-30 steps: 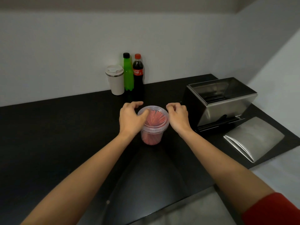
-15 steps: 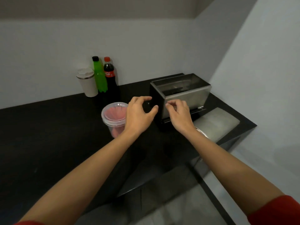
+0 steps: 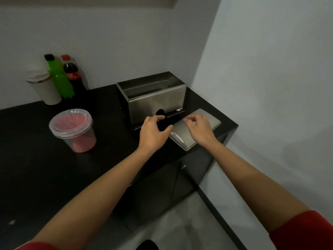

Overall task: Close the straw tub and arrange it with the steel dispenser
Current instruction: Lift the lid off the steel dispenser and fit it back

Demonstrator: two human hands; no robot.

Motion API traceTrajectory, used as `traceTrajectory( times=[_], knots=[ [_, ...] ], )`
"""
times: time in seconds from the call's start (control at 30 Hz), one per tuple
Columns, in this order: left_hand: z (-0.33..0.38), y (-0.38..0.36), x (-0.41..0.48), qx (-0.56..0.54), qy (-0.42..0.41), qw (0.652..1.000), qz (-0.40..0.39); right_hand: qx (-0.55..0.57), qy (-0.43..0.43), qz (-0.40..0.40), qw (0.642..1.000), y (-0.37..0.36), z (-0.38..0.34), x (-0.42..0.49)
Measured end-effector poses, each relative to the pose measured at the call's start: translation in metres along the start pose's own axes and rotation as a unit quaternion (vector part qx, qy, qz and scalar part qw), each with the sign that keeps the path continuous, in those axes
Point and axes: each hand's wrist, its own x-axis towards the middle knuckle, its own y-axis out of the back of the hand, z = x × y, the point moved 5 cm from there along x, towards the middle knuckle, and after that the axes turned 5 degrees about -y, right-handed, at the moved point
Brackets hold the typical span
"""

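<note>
A black surface runs into the corner of a pale-walled room. On its left part stands the straw tub, a clear plastic tub with red straws fanned inside and a clear lid sitting on its rim; whether the lid is pressed fully home cannot be told. No hand touches the tub.

To the right of it, well apart, stands the steel dispenser, an open-topped steel box with a dark slot low on its near face. Its curved steel cover lies flat on the surface just in front and to the right of it, close to the surface's right edge.

Both hands are over that area. The left hand hovers just before the dispenser's near face, fingers loosely curled and thumb spread toward the cover's left end, holding nothing. The right hand is above the cover, fingers bent and partly open, also empty; whether its fingertips touch the steel cannot be told.

At the far left against the wall stand a white lidded cup, a green bottle and a dark cola bottle with a red cap, close together. Red sleeves show at the bottom edge.
</note>
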Motion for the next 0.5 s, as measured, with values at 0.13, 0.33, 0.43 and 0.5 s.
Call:
traceTrajectory(
  times=[0.13, 0.33, 0.43, 0.5],
  knots=[
    [-0.006, -0.032, 0.018, -0.002, 0.024, 0.999, -0.045, -0.011, -0.021, -0.006, 1.000, 0.007, 0.023, 0.021],
    [-0.026, -0.074, 0.050, 0.008, 0.063, 0.994, -0.094, -0.040, -0.047, -0.020, 0.998, 0.013, 0.046, 0.064],
    [-0.034, -0.089, 0.061, 0.016, 0.076, 0.991, -0.113, -0.069, -0.063, -0.029, 0.995, 0.017, 0.058, 0.083],
    [-0.038, -0.096, 0.065, 0.027, 0.080, 0.989, -0.124, -0.094, -0.074, -0.036, 0.992, 0.018, 0.066, 0.095]
  ],
)
